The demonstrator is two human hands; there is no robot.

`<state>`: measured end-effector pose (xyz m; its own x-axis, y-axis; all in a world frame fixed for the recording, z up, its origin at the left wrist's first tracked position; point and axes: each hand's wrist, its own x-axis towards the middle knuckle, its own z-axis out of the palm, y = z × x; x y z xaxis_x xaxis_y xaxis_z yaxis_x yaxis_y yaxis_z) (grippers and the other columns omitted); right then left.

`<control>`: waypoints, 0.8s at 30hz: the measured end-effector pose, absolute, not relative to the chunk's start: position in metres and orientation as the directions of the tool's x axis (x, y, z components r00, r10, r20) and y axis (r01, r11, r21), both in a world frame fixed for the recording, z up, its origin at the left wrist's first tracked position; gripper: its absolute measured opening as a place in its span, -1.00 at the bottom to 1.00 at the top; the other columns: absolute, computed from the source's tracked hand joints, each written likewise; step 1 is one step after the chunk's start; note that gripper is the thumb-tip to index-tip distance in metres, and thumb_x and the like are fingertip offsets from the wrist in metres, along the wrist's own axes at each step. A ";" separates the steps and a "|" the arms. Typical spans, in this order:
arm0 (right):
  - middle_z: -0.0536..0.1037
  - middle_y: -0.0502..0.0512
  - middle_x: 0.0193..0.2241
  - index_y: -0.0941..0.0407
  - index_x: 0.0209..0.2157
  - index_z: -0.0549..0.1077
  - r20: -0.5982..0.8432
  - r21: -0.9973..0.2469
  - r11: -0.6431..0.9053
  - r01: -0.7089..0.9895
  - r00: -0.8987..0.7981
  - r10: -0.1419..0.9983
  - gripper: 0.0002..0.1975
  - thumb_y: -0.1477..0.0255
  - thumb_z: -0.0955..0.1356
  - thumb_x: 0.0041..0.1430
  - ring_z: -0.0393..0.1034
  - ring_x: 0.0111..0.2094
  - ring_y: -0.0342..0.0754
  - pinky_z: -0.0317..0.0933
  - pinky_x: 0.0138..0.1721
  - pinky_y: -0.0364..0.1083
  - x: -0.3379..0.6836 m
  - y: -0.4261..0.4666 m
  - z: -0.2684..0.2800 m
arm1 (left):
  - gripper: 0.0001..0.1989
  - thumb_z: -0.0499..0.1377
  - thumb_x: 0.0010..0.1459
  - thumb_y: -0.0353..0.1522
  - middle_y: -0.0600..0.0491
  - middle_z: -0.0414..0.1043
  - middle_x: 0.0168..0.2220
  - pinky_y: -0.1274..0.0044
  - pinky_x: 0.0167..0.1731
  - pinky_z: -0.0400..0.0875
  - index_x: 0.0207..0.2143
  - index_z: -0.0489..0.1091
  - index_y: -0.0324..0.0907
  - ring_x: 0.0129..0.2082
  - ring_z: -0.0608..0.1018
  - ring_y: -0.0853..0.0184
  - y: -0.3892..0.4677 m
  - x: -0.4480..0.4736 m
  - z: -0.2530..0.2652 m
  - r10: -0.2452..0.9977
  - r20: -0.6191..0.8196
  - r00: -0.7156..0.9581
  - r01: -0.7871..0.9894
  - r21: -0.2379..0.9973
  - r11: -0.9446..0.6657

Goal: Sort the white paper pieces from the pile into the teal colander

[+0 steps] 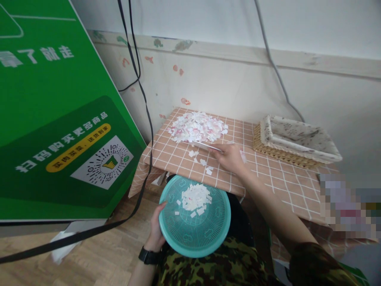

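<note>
My left hand (156, 228) is closed on the left rim of a round teal plastic colander (195, 242), held below the table's front edge. A small heap of white paper scraps (195, 198) lies inside it. Over the table, my right hand (229, 157) grips a thin, flat, pale piece (208, 146), seen nearly edge-on; its exact kind is unclear. That piece points left, at the near edge of a large pile of white and pinkish paper scraps (198, 126). Several loose scraps (203, 162) lie between the pile and the table's front edge.
A lined wicker basket (285, 155) stands right on the checked tablecloth (268, 174). A green printed panel (59, 119) fills the left side. A black strap (145, 174) hangs in front of it, and a grey cable (274, 63) runs down the wall behind.
</note>
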<state>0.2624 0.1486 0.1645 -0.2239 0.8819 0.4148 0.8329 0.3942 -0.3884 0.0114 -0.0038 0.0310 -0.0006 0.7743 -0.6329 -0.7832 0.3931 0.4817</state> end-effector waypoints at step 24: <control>0.60 0.06 -0.39 0.06 -0.25 0.56 0.346 -0.625 0.448 0.639 -0.288 0.893 -0.73 0.26 0.29 0.15 0.46 -0.46 -0.06 0.28 -0.45 -0.12 0.289 0.118 0.164 | -0.85 0.23 -0.08 -0.38 -0.02 0.56 -0.48 0.45 -0.39 0.45 -0.43 0.51 -0.28 -0.50 0.56 0.25 -0.002 0.007 0.056 0.756 -0.655 -0.015 -0.777 0.483 0.403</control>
<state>0.2891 0.1181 0.1642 -0.2876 0.8930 0.3461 0.6390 0.4481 -0.6252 0.0072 -0.0019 0.0561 -0.0149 0.7558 -0.6546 -0.7771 0.4033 0.4833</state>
